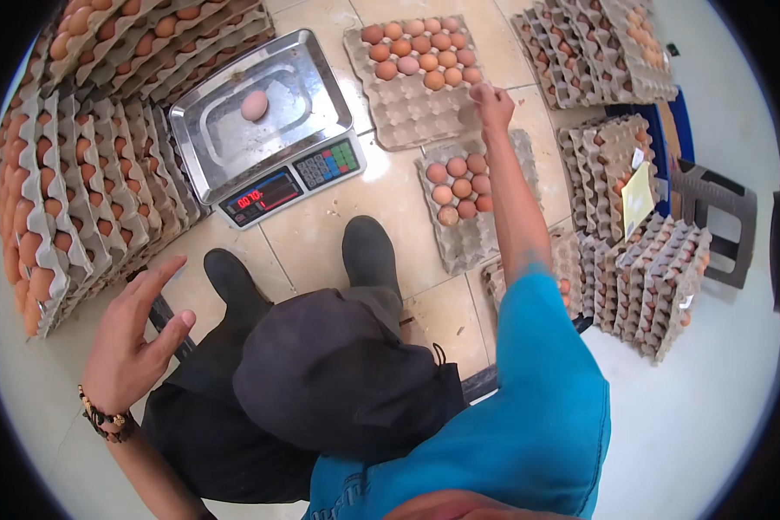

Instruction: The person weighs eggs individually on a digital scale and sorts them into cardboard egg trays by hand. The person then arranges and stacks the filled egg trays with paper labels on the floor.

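Observation:
My right hand point(494, 106) is closed at the right edge of a cardboard egg tray point(399, 126); whether an egg is in its fingers I cannot make out. Brown eggs point(420, 44) fill the far part of that tray, and its near cups are bare. Below it, partly behind my right forearm, a second tray point(455, 247) carries several eggs point(461, 187). My left hand point(139, 329) is raised with fingers apart and nothing in it, close to the left stack of trays. One pale egg point(254, 106) rests on the metal pan of a digital scale point(328, 163), whose red display is lit.
Tall stacks of filled egg trays point(87, 186) stand at the left. More stacks point(598, 52) line the right side, with a yellow paper point(638, 201) on one and a dark plastic chair or frame point(737, 225) beyond. My dark boots point(368, 251) are on the tiled floor between.

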`<state>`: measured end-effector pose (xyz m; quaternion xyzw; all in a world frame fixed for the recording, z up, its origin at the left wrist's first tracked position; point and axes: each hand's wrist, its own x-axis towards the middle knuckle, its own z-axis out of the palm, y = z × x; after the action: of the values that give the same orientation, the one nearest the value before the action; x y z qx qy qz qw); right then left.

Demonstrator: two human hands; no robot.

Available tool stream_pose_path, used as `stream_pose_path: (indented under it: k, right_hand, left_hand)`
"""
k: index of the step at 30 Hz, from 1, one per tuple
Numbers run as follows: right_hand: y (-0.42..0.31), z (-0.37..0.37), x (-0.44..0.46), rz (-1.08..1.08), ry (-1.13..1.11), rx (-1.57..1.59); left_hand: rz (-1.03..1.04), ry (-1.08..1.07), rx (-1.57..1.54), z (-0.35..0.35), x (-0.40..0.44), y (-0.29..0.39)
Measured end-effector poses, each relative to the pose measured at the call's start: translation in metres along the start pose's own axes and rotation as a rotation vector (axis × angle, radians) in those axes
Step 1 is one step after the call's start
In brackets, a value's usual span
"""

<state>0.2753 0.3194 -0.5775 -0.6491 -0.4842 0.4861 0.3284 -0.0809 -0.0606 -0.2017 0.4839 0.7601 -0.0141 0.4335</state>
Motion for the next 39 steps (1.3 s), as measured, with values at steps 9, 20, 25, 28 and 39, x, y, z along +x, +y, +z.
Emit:
stream_pose_path:
  k: [9, 20, 25, 28, 39]
  right_hand:
    - [-0.063, 0.101, -0.084, 0.084, -0.676, 0.358]
    - [-0.069, 0.213, -0.135, -0.809, -0.507, -0.705]
    - [-0.113, 0.230, -0.165, -0.908, -0.300, -0.867]
    - [-0.116, 0.296, -0.169, -1.039, -0.427, -0.799]
    - [-0.088, 0.270, -0.202, -0.428, -0.672, 0.155]
  left_hand:
    - [0.108, 0.061, 0.003, 0.005, -0.004, 0.001]
    - [0.153, 0.141, -0.021, 0.008, -0.023, -0.032]
    - [0.149, 0.191, -0.016, 0.007, -0.035, -0.030]
    - [0.158, 0.204, -0.018, 0.008, -0.036, -0.028]
    - [0.171, 0.176, -0.073, 0.010, -0.045, -0.026]
